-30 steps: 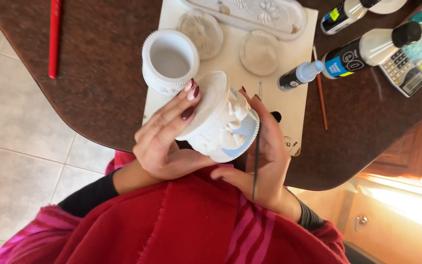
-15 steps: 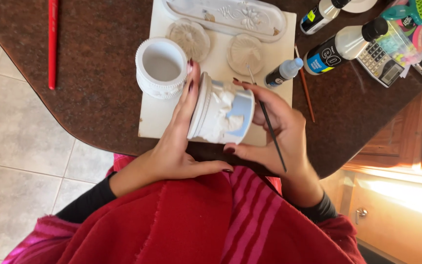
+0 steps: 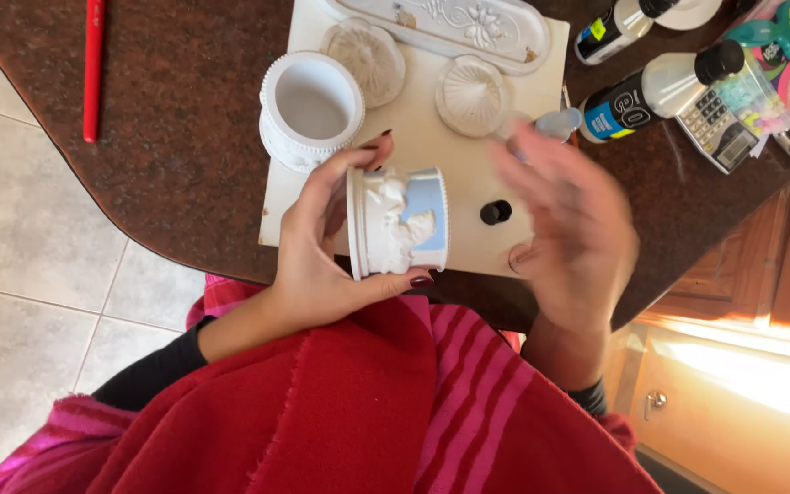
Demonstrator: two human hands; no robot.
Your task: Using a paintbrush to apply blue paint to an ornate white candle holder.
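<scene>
A person's left hand [image 3: 322,247] cradles a round white ceramic box [image 3: 397,234], partly painted pale blue, tipped on its side so its axis runs left to right, the flat base against the palm and the open end toward the right hand [image 3: 564,220]. That hand hangs open and motion-blurred just beside the box, fingers spread, apparently holding nothing; the left is plainly nearer. Beneath lies a pale work board [image 3: 432,174] on the dark tabletop [image 3: 176,137], carrying a white ribbed pot [image 3: 311,108], two shell-shaped lids [image 3: 365,59] and a small black cap [image 3: 495,212]. Paint bottles [image 3: 656,91] stand further right.
</scene>
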